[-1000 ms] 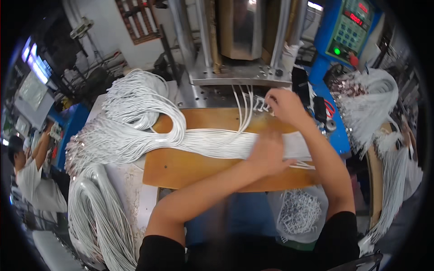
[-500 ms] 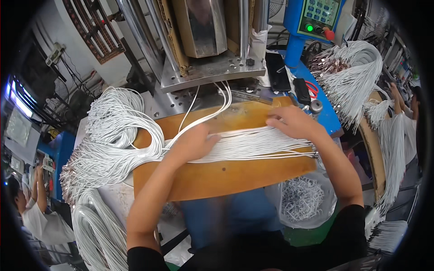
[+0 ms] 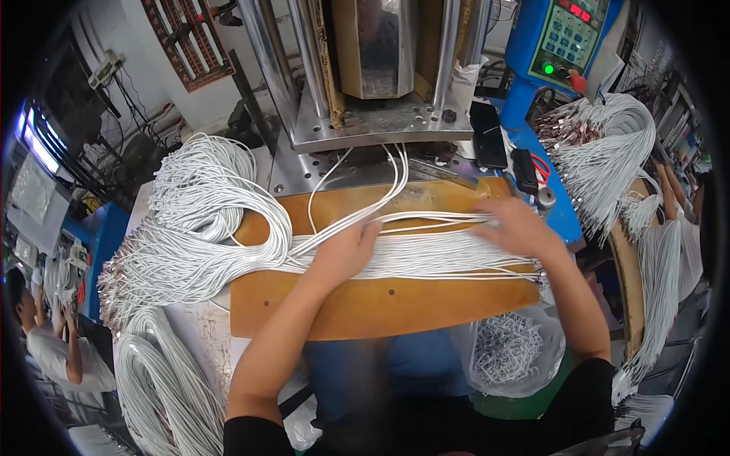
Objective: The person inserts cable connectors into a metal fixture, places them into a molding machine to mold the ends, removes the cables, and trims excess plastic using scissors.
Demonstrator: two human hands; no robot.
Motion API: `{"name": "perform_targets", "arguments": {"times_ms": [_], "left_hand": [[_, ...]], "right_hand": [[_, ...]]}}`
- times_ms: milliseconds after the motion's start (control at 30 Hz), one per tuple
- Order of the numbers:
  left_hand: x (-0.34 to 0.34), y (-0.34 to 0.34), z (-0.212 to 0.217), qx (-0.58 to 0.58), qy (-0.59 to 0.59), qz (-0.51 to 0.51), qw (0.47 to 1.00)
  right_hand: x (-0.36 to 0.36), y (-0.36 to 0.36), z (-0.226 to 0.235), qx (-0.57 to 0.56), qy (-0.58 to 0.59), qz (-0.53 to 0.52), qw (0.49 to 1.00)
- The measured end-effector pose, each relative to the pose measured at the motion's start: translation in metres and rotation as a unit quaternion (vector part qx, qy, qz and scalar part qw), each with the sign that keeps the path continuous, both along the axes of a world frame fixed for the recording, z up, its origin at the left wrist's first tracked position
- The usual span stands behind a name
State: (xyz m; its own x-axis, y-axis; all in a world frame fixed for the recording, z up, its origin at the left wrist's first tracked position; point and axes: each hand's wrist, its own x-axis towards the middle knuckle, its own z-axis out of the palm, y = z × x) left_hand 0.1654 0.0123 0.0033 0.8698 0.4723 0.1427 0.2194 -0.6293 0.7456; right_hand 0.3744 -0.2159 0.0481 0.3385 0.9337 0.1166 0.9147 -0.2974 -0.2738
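Observation:
A flat bundle of white cables lies across a brown board in front of a metal press. My left hand is closed around cables at the left part of the bundle. A few cables stand apart behind the rest and run to the fingertips of my right hand. Its fingers are blurred but look closed on those cables. A few cables also run from my left hand back under the press head. Metal cable tips show at the bundle's right end.
Coiled white cables pile up on the left, with another looped bundle below. A bag of white scraps hangs at the board's right front. More cables lie beyond a blue control box, phone and red-handled tool.
A few cables have come apart from the bundle toward the back, between my hands. My right hand has moved slightly against the board. The whole view has shifted a little.

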Motion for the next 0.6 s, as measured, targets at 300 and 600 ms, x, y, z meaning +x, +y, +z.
{"name": "perform_targets", "arguments": {"times_ms": [300,600], "left_hand": [[-0.037,0.028,0.045,-0.341,-0.055,-0.259,0.902],[0.035,-0.08,0.034,-0.444,0.062,-0.231,0.863]], "right_hand": [[-0.012,-0.006,-0.011,0.058,-0.012,-0.003,0.998],[-0.004,0.024,0.018,0.212,0.156,-0.027,0.964]]}}
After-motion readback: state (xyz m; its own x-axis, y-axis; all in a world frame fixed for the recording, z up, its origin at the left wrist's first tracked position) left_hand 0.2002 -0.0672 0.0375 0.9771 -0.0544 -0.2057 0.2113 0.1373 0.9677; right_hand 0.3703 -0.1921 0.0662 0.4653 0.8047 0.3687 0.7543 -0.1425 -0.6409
